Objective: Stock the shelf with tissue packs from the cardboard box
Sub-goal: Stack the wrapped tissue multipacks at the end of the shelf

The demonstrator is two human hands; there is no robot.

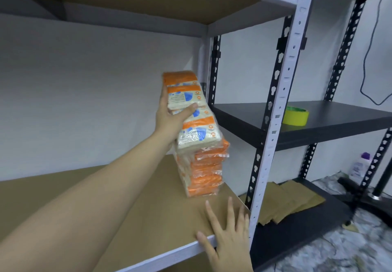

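The left hand (169, 114) gripped a wrapped bundle of tissue packs (188, 110) from the side, thumb across the printed face and fingers behind it. The bundle was raised and tilted, its lower end touching or just above a stack of tissue packs (203, 170) that stood at the right rear of the brown shelf board (131, 204); whether the two made contact could not be determined. The packs showed orange bands, white bodies and blue markings under clear film. The right hand (227, 233) lay flat with fingers straight and spread on the front right corner of the shelf board, the thumb over the white front rail (169, 252), grasping nothing. A white perforated upright (282, 110) stood just beside that hand. Beyond it, a black shelving unit (318, 127) carried a roll of yellow tape (296, 116) with a green rim on its middle shelf, and folded brown cardboard pieces (288, 201) on its lower shelf. A white bottle with a purple cap (360, 164) stood on the floor at far right, behind a black upright. The cardboard box was not in view.
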